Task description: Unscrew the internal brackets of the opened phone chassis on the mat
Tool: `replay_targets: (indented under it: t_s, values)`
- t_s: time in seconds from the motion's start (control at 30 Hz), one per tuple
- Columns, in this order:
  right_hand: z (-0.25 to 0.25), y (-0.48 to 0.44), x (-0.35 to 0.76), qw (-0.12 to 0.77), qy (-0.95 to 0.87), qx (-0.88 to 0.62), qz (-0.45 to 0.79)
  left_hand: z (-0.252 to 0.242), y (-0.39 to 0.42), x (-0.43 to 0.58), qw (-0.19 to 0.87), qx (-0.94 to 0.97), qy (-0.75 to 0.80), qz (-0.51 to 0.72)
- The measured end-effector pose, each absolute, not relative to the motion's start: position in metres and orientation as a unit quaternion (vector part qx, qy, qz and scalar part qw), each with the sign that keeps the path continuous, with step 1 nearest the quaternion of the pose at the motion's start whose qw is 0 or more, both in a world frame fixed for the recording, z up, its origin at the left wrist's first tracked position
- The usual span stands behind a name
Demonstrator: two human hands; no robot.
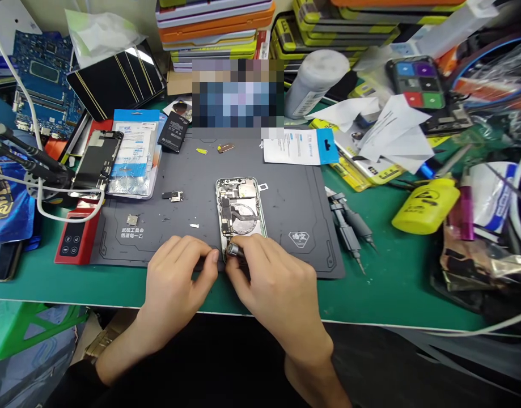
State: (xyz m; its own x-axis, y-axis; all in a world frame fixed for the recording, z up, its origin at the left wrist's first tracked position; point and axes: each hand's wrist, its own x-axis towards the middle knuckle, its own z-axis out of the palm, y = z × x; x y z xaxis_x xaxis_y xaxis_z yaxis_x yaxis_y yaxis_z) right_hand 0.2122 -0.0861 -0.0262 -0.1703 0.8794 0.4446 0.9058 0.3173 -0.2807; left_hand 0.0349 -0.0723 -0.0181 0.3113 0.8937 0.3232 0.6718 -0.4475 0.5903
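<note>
An opened smartphone [243, 207] lies on the dark grey work mat [281, 226], its inner boards, flex cable and round coil area exposed. My right hand [277, 272] is closed on a small screwdriver [233, 249] at the phone's lower end; only its grey round cap shows, and its tip is hidden. My left hand [179, 277] is curled at the phone's lower left edge, thumb and forefinger close together; what they pinch, if anything, cannot be made out. A SIM tray [264, 187] sticks out at the phone's right side. Left of it lies a small camera-like part [174, 196].
Grey pen-shaped drivers [348, 224] lie right of the mat, near a yellow bottle [426, 207]. A black battery [174, 131] and a phone screen assembly [96, 158] lie at the left, above a red device [75, 238]. Stacked boxes [217, 22] stand behind.
</note>
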Motion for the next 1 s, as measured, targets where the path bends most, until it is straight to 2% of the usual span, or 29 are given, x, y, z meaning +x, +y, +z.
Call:
replay_targets:
  t_s: [0.27,0.53,0.83,1.0]
  values:
    - [-0.032,-0.091,0.218,0.344,-0.748,-0.567,0.008,-0.019,-0.073,0.033,0.184,0.788,0.497,0.312]
    - [-0.027,-0.104,0.226,0.296,-0.756,-0.582,-0.036,-0.015,-0.074,0.034,0.177,0.783,0.493,0.337]
    - [-0.033,-0.106,0.235,0.374,-0.724,-0.573,0.085,-0.018,-0.078,0.031,0.164,0.777,0.480,0.374]
    - [-0.027,-0.099,0.214,0.380,-0.759,-0.529,0.010,-0.009,-0.089,0.009,0.107,0.752,0.523,0.387]
